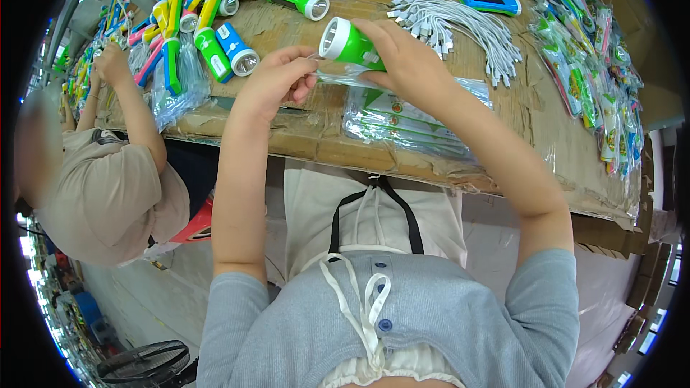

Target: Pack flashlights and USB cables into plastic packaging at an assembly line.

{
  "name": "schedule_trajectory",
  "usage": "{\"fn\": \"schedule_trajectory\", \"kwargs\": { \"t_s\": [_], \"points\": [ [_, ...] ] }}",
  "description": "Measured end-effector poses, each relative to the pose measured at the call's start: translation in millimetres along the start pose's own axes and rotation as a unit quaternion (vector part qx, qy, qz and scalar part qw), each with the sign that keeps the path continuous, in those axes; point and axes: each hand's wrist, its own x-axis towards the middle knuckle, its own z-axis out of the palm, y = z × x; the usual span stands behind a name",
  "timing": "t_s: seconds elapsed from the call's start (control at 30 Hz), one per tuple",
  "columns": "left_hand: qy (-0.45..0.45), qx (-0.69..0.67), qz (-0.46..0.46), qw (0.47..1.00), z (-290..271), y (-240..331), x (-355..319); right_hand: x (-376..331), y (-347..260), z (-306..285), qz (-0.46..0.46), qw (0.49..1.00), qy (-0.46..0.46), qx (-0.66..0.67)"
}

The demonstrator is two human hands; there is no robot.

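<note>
Cardboard-covered table [302,136] fills the top of view. Co-worker [108,194] sits at left w/ a hand [111,65] up by the torch pile [215,7], which runs along the far edge in blue, green, yellow & pink. Packed bags [596,65] lie along the right side. Clear bag stack [410,122] sits near the front edge, under the hands. White cables [460,25] lie bundled centre-right. Right hand [402,57] is clamped round a green torch [345,43], lens pointing left, held above the stack. Left hand [277,79] pinches the mouth of a clear bag [345,75] just below the torch; hands close together.
</note>
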Motion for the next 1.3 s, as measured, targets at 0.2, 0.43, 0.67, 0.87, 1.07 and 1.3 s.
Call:
{"fn": "schedule_trajectory", "kwargs": {
  "t_s": [0.2,0.43,0.67,0.87,1.07,1.3],
  "points": [
    [0.045,-0.104,-0.002,0.994,-13.9,-4.8,2.1,-10.0,9.8,-3.4,-0.158,0.976,-0.005,-0.147],
    [0.245,0.285,0.196,0.906,10.6,1.6,-10.7,-10.8,-2.5,-2.2,-0.153,0.968,-0.055,-0.19],
    [0.137,0.449,0.125,0.874,-24.8,19.0,-18.4,-13.2,10.8,-15.8,-0.075,0.981,-0.087,-0.154],
    [0.209,0.603,0.303,0.708,-20.4,9.9,-6.1,-18.8,41.7,-34.7,-0.21,0.944,0.061,-0.247],
    [0.02,0.562,0.375,0.737,65.5,4.7,7.5,-15.3,20.7,-34.7,-0.058,0.988,0.145,0.004],
    [0.049,0.555,0.492,0.669,109.3,14.3,2.0,-52.8,-5.8,-29.6,0.085,0.971,0.129,0.184]
  ]
}}
